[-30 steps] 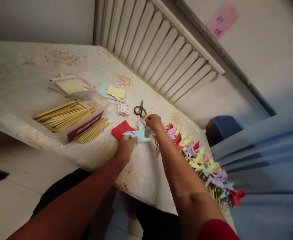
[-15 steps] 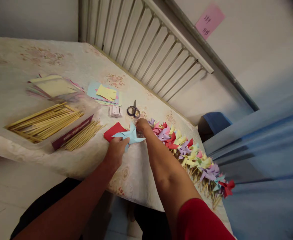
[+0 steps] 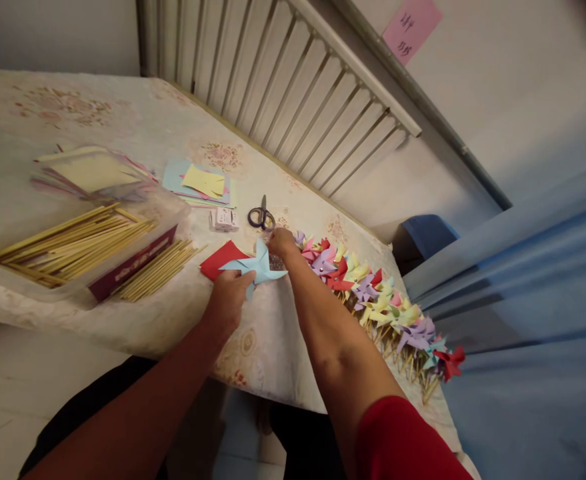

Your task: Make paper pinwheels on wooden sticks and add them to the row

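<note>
A light blue paper pinwheel [image 3: 259, 266] is pinched in my left hand [image 3: 231, 293], its blades folded toward the middle. Beneath and left of it lies red paper [image 3: 221, 259]. My right hand [image 3: 282, 243] reaches over a small clear container [image 3: 275, 263] of tiny items beside the pinwheel; its fingers are bunched, and what they hold, if anything, is hidden. Black-handled scissors [image 3: 261, 217] lie just beyond. Finished pinwheels on sticks [image 3: 367, 288] in many colours stretch along the right side of the table.
At the left, a plastic box [image 3: 85, 293] holds wooden sticks, with more sticks [image 3: 160, 270] beside it. Farther back are paper stacks [image 3: 93, 170], cut paper [image 3: 203, 181] and a small white box [image 3: 223, 219]. A radiator [image 3: 273, 87] borders the table.
The view has shifted slightly, so the table items sit a little farther left. My left hand still holds the blue pinwheel, and my right hand stays at the clear container.
</note>
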Motion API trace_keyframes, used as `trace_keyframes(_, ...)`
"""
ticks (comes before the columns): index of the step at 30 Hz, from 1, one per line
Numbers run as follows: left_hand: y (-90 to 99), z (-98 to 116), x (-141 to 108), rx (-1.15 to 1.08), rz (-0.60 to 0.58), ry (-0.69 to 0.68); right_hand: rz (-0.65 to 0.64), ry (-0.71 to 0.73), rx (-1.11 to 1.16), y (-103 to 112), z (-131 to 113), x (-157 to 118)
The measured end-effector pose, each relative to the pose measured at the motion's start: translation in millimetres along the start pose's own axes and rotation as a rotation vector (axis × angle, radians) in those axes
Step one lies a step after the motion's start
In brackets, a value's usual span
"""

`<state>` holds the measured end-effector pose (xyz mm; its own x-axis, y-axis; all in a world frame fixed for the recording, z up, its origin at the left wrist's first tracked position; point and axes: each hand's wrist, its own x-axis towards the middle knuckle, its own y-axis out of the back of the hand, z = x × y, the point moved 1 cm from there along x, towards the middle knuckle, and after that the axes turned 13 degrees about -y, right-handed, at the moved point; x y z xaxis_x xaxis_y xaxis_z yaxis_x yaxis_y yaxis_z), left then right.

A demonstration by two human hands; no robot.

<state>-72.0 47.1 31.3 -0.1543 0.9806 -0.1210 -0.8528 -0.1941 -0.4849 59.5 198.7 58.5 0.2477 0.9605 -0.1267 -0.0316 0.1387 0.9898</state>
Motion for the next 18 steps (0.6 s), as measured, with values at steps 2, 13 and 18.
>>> trace_keyframes(2,-0.6,0.0,-0.1,0.016,-0.015,-0.003,0.036,-0.013,0.041,7.5,1.3,-7.1)
trace_keyframes(13,-2.3,1.3,-8.4,-0.003,-0.103,0.021,0.295,0.006,0.99,62.7,54.0,-147.1)
trace_keyframes(18,-11.7,-3.0,-13.2,-0.042,-0.146,0.033,0.043,-0.047,1.083,5.7,77.6,-219.1)
